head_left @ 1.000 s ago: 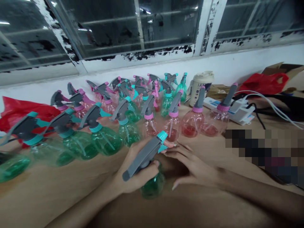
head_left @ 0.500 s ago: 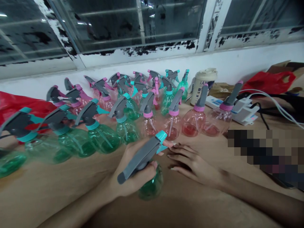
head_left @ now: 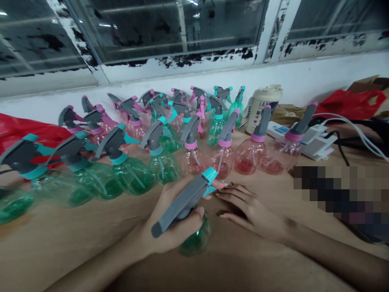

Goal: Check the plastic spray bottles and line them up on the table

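Note:
My left hand (head_left: pixel 170 211) is wrapped round the neck of a green spray bottle (head_left: pixel 196 239) with a grey head and turquoise nozzle, which points away to the right. Most of the bottle is hidden under the hand. Just right of it, my right hand (head_left: pixel 249 209) lies on the wooden table (head_left: pixel 243 259) with its fingers stretched out, holding nothing. Beyond my hands stands a front row of spray bottles: green ones on the left, such as a green spray bottle (head_left: pixel 132 176), and pink ones on the right, such as a pink spray bottle (head_left: pixel 247 158).
Several more spray bottles crowd behind, against the white wall (head_left: pixel 319 73). A paper cup (head_left: pixel 261 107) stands by white chargers (head_left: pixel 319 142) with cables. Red plastic bags (head_left: pixel 349 107) lie at both sides. Part of the right side is pixelated.
Hardly anything differs. The whole view has shifted slightly; both hands keep their pose, the left still on the bottle.

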